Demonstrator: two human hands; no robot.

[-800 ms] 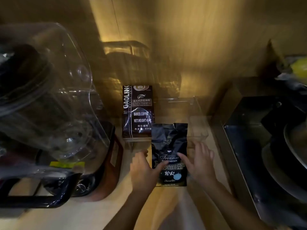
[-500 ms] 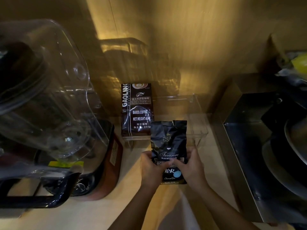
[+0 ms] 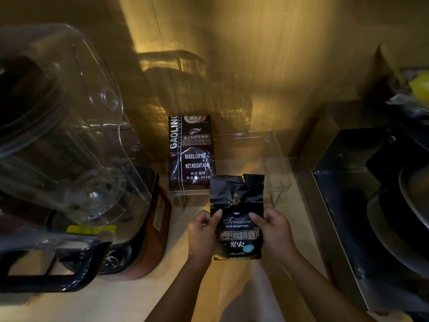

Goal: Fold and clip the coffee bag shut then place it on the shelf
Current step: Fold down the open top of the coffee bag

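Observation:
A small black coffee bag (image 3: 236, 201) with "Treasure Blue Mountain" lettering stands upright in the middle of the counter, its torn top open and unfolded. My left hand (image 3: 202, 233) grips its left side with the thumb on the front. My right hand (image 3: 276, 228) grips its right side the same way. Behind it a clear acrylic shelf (image 3: 276, 177) stands on the counter. I see no clip.
A larger dark "Gaolin" coffee bag (image 3: 191, 154) stands on the left part of the shelf. A blender with a clear jug (image 3: 60, 135) fills the left side. A steel sink (image 3: 371, 205) holding dark dishes lies to the right. A wooden wall rises behind.
Both hands closed around the sides of the small bag and slid up to its middle. The bag now stands more upright between them.

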